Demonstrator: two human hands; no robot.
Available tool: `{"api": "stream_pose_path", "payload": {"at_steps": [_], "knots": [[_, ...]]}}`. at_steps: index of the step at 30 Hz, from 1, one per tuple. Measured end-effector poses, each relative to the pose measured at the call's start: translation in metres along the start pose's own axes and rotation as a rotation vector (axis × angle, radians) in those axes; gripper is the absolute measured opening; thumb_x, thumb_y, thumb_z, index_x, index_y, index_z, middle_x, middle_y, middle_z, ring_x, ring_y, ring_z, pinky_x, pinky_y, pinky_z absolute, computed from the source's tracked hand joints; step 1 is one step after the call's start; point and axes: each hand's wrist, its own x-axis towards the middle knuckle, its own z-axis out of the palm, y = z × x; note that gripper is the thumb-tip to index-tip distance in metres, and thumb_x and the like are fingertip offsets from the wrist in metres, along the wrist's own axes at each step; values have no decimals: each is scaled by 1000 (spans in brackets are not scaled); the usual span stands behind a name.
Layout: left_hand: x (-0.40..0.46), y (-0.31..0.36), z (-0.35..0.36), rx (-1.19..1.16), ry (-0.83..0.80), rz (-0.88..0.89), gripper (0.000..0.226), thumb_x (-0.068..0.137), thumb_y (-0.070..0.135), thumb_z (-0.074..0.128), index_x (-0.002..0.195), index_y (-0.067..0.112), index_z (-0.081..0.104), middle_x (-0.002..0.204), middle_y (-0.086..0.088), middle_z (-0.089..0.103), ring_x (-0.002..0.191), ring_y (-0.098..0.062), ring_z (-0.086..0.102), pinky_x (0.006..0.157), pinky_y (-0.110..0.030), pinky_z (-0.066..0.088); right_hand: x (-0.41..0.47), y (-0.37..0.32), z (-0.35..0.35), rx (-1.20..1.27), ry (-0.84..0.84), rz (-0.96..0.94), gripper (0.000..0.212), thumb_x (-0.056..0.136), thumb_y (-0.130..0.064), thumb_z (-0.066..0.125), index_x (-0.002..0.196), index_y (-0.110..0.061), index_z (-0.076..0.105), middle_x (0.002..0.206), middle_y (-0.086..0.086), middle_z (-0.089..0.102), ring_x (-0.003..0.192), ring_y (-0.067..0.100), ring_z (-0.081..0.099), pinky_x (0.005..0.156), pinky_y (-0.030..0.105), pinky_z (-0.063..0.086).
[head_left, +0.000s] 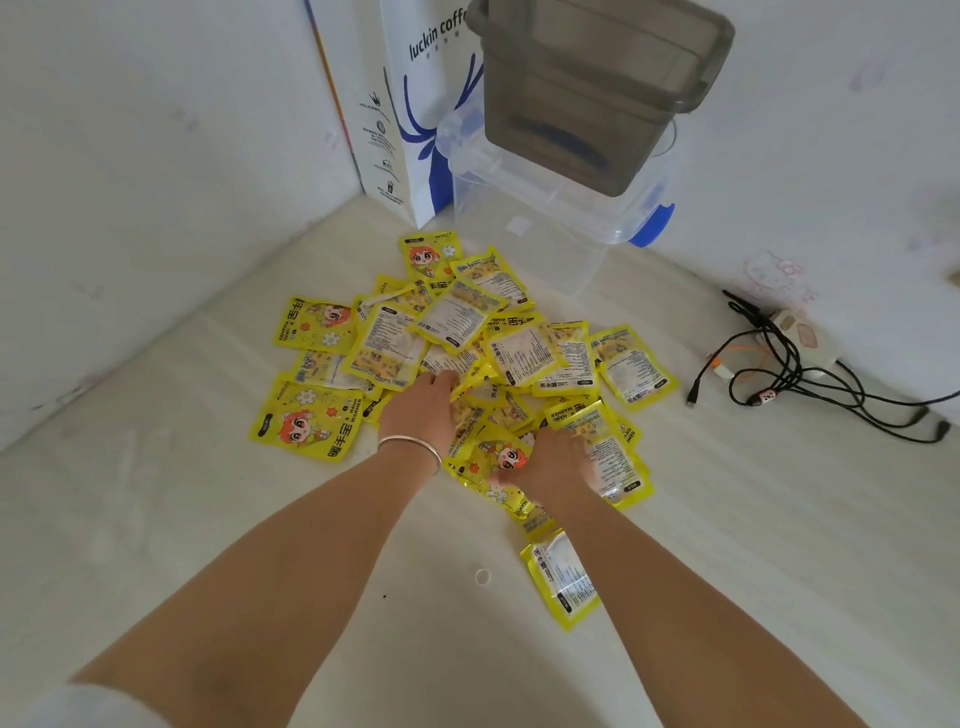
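Hands (421, 410) amid packets (387, 345); tub (597, 88) atop bin (566, 213)

Bright, even daylight, soft faint shadows, slight overall softness, wide-angle bending at the edges

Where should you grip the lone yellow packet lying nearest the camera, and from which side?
Pinch the lone packet at its near sealed edge, coming from its left over bare floor. It lies flat and apart from the pile, so a fingertip can slide under that thin border.
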Motion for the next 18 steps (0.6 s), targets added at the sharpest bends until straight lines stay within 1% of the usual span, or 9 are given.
{"api": "stream_pose_path", "payload": {"at_steps": [2, 4, 6, 8, 10, 12, 14, 16, 18], "knots": [[-2, -1, -3, -44, 2, -32, 40, 98, 24, 41, 137, 19, 40, 129, -9, 54, 110, -32, 59, 81, -41, 48, -1, 0, 0, 90, -37, -14, 76, 66, -53, 79, 121, -9, 51, 122, 9, 59, 117, 30, 55, 91, 43, 51], [-4, -1, -8, -116, 5, -83, 40, 98, 24, 41, 137, 16, 41, 127, -12, 56, 115, -33, 56, 84, -42, 47, -4, -1, -2, 123, -60, -74, 76, 70, -46, 78, 127, -9, 44, 122, 9, 59, 115, 30, 57, 88, 41, 50], [-7, -2, -14, -227, 46, -150, 38, 97, 26, 42, 133, 14, 46, 123, -15, 59, 115, -36, 56, 85, -44, 47, -7, -1, -6, 118, -38, -155, 71, 73, -40, 77, 126, -10, 42, 117, 9, 60, 110, 31, 59, 81, 39, 49], [-10, -4, -21, -365, 100, -235, 34, 97, 29, 43, 125, 11, 52, 112, -17, 64, 109, -38, 59, 82, -44, 48, -8, 2, -13, 160, 8, -195, 56, 75, -33, 76, 116, -11, 46, 99, 7, 61, 95, 30, 60, 74, 38, 49], [-14, -5, -29, -517, 143, -309, 26, 95, 26, 48, 113, 9, 57, 97, -17, 65, 100, -40, 61, 74, -39, 45, -8, 12, -24, 287, 30, -183, 42, 75, -25, 76, 101, -9, 48, 84, 3, 54, 83, 25, 54, 69, 38, 48], [-16, -2, -35, -636, 158, -355, 25, 92, 24, 53, 112, 7, 57, 103, -19, 65, 102, -39, 60, 77, -38, 43, -9, 25, -39, 534, 12, -133, 42, 75, -19, 77, 106, -3, 54, 90, 5, 56, 81, 22, 51, 64, 33, 45], [-17, 7, -39, -738, 136, -373, 29, 90, 23, 57, 114, 5, 56, 106, -19, 64, 105, -37, 58, 81, -38, 43, -11, 41, -48, 945, -46, -59, 46, 77, -13, 76, 117, -4, 56, 102, 9, 62, 81, 21, 57, 67, 30, 48], [-18, 21, -38, -865, 86, -384, 34, 88, 24, 60, 115, 3, 56, 102, -14, 62, 105, -35, 58, 80, -36, 43, -16, 57, -51, 1286, -95, -11, 40, 80, -8, 73, 118, -5, 61, 105, 12, 68, 82, 23, 64, 72, 34, 54], [-21, 36, -33, -957, 1, -384, 46, 85, 30, 64, 120, 2, 54, 111, -13, 62, 109, -35, 57, 85, -38, 45, -20, 73, -47, 1529, -131, 25, 37, 82, -5, 68, 119, -5, 63, 104, 12, 70, 86, 27, 68, 79, 40, 57]]}}
